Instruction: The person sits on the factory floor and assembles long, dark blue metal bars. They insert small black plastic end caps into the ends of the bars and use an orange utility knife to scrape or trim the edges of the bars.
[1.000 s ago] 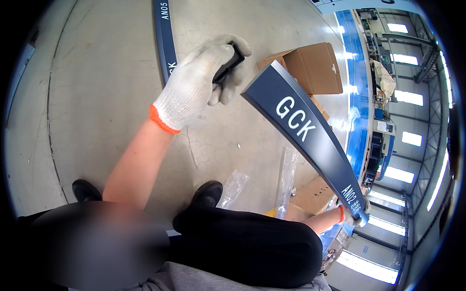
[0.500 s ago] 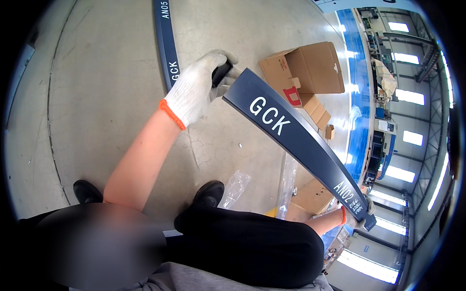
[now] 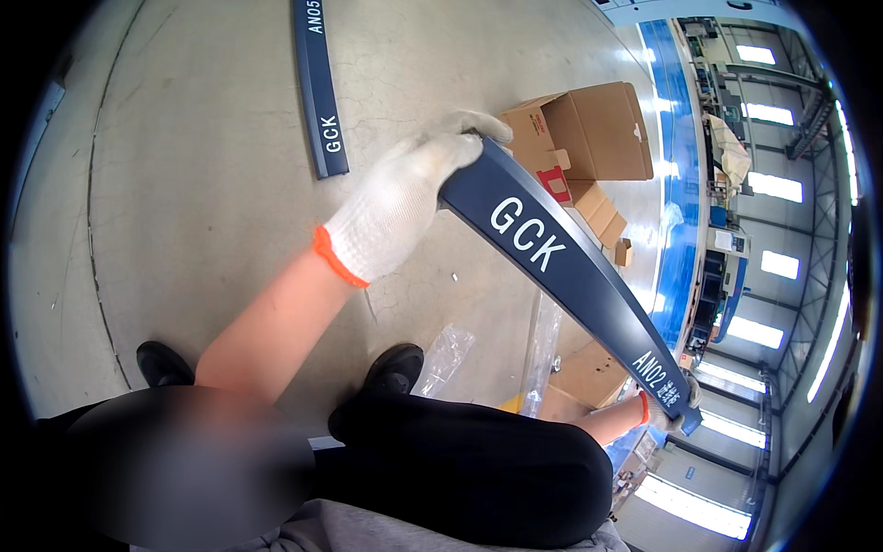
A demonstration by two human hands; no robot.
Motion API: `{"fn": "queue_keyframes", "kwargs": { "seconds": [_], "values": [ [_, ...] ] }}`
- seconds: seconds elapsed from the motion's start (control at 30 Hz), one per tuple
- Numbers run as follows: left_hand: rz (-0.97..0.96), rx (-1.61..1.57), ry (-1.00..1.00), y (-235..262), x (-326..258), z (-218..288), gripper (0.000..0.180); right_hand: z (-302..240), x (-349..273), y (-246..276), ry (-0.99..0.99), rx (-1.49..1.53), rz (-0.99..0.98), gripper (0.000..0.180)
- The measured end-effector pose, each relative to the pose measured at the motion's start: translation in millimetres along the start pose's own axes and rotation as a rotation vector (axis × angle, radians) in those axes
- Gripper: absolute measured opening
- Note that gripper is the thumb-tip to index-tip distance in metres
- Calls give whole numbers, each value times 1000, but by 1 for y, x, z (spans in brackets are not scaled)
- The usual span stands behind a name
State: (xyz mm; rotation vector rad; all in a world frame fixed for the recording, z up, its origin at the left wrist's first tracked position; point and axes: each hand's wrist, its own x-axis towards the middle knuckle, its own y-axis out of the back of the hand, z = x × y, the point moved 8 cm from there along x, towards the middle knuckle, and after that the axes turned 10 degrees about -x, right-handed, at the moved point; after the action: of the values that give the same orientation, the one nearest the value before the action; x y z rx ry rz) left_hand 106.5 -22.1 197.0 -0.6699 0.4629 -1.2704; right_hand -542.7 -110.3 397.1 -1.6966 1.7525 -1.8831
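Observation:
Slanting across the middle is a long, slightly curved dark-blue panel (image 3: 566, 262) with white lettering, held up above the floor. My left hand (image 3: 391, 202), in a white knitted glove with an orange cuff, is wrapped over its near-left end. At the panel's far right end my right hand (image 3: 664, 416), gloved alike, grips the edge. Whether the left palm still holds the small black piece seen earlier is hidden. A second dark-blue panel (image 3: 322, 101) lies on the floor beyond my left hand.
An open cardboard box (image 3: 598, 129) stands on the floor behind the held panel, with smaller cartons (image 3: 596, 212) beside it. Clear plastic wrap (image 3: 446, 357) and flat cardboard (image 3: 589, 375) lie near my feet. A blue floor strip (image 3: 676, 184) and machines (image 3: 722, 276) are at the right.
My left hand, which held a small black piece just off the panel's end, has moved right and closed over that end. The black piece is out of sight. The panel's near end has shifted slightly right.

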Motion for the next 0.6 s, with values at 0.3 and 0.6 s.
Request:
{"fn": "queue_keyframes", "kwargs": {
  "seconds": [0.3, 0.6],
  "values": [
    [-34, -263, -85, -30, -17, 18, 55, -16, 5, 36, -22, 200, 21, 47],
    [-128, -226, -19, -49, -25, 13, 49, -39, -1, 58, 106, 228, 105, 42]
  ]
}}
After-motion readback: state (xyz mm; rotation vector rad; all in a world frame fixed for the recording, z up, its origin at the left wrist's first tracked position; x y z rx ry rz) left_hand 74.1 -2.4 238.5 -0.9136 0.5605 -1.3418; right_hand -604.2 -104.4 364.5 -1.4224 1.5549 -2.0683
